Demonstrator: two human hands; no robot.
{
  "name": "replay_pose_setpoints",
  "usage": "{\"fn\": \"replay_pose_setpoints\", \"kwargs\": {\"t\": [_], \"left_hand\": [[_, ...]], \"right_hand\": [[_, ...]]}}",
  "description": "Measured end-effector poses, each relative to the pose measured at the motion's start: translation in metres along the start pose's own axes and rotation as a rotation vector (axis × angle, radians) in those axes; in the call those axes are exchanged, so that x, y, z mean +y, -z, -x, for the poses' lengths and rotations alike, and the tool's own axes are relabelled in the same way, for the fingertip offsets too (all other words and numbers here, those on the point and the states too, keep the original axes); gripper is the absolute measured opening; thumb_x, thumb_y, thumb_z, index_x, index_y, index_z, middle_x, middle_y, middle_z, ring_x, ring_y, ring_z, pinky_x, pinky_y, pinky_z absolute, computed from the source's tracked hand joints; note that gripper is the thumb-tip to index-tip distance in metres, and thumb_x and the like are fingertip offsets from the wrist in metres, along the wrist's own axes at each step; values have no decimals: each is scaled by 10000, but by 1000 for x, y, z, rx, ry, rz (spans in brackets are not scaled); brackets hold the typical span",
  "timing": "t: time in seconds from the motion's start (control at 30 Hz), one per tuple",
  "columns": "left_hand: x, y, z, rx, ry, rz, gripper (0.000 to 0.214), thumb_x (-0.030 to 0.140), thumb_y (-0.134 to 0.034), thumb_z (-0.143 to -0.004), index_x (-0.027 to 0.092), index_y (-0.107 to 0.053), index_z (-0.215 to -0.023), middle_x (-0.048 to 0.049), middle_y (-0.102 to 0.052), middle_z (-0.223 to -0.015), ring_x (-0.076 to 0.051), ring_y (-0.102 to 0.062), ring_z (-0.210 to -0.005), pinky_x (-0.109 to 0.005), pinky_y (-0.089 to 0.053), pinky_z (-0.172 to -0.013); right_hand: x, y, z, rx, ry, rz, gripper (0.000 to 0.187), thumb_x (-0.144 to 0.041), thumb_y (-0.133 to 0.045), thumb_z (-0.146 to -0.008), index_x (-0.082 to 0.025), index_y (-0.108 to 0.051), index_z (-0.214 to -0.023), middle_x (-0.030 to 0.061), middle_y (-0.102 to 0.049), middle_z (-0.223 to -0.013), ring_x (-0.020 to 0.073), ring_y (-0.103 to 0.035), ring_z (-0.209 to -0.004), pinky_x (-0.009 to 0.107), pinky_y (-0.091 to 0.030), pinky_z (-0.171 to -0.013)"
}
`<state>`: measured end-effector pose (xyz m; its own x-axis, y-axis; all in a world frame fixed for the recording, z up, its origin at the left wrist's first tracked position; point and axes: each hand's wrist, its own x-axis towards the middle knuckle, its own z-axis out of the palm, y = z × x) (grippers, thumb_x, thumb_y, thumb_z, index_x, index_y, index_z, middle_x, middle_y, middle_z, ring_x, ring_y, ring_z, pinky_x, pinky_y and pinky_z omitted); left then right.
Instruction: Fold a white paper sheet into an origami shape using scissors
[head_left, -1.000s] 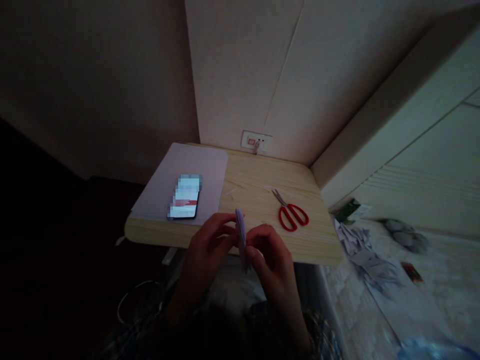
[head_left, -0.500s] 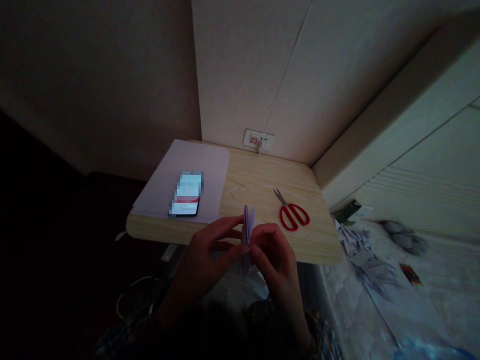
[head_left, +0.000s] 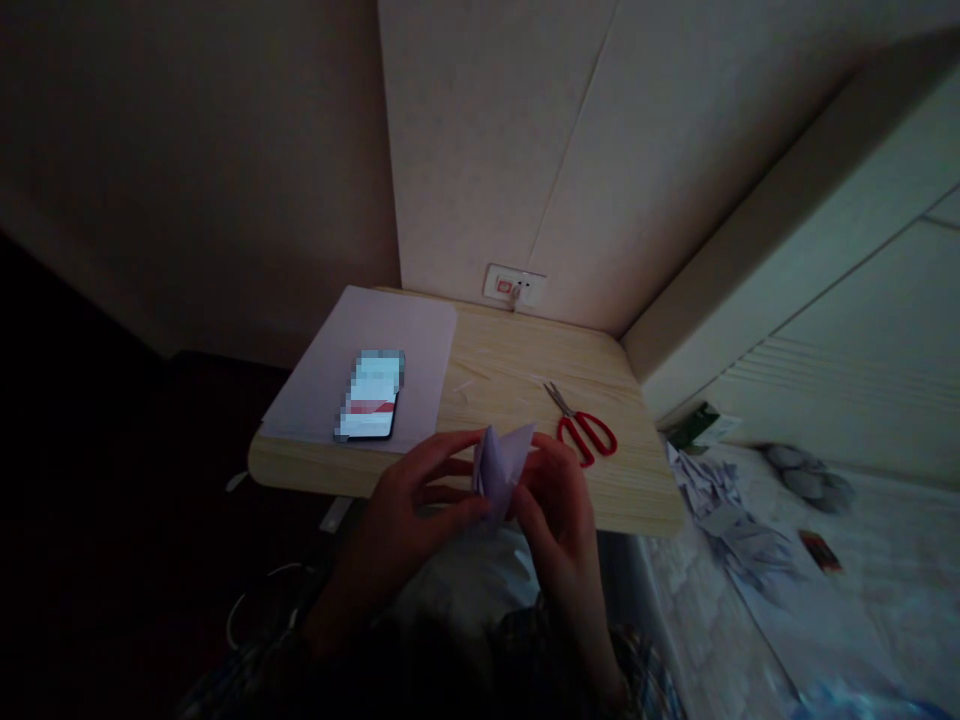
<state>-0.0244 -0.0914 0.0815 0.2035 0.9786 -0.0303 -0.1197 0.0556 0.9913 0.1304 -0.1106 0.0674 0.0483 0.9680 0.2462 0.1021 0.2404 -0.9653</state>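
Observation:
A small piece of folded paper (head_left: 504, 470), pale purple in this light, is held between my two hands just above the table's front edge. Its layers are spread into a V with pointed tips. My left hand (head_left: 409, 505) pinches the left side between thumb and fingers. On the right side, my right hand (head_left: 559, 500) grips the other flap, its fingertips partly hidden behind the paper. Red-handled scissors (head_left: 586, 435) lie on the table right beyond my right hand, blades pointing away.
On the wooden table (head_left: 510, 355), a lit phone (head_left: 373, 395) rests on large white paper (head_left: 420, 325). A wall socket (head_left: 514, 287) with a plug is behind. To the right, a pile of paper scraps (head_left: 720, 500) lies on a bed (head_left: 900, 540), near a grey round object (head_left: 810, 478).
The folded paper was edge-on with its layers close together; now its right flap is swung out to the right, with my right hand on it. The view has shifted slightly.

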Motion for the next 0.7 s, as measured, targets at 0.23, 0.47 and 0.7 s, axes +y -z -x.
{"fn": "replay_pose_setpoints", "kwargs": {"t": [0.23, 0.47, 0.7], "left_hand": [[-6, 3, -4, -57, -76, -102, 430, 154, -742, -713, 332, -657, -1095, -2, -561, -1183, -164, -633, -937, -251, -558, -748], [-8, -3, -5, 70, -197, -319, 473, 162, -767, -666, 271, -660, -1114, -43, -589, -1165, -215, -583, -1026, -299, -514, -799], [-12, 0, -10, 109, 42, 82, 157, 182, -736, -636, 198, -638, -758, 44, -646, -682, -133, -623, -687, -223, -503, -651]], "right_hand": [[3, 2, -1, -51, -12, 26, 388, -198, -503, -882, -292, -506, -1258, 42, -637, -1100, 161, -607, -784, 310, -507, -748], [3, -6, -4, 29, -124, 5, 319, -221, -652, -777, -251, -595, -1089, 14, -668, -908, 155, -618, -701, 271, -510, -647], [8, -7, -6, 90, -210, -135, 292, -212, -709, -732, -255, -578, -989, -30, -637, -770, 142, -628, -657, 239, -503, -593]]}}
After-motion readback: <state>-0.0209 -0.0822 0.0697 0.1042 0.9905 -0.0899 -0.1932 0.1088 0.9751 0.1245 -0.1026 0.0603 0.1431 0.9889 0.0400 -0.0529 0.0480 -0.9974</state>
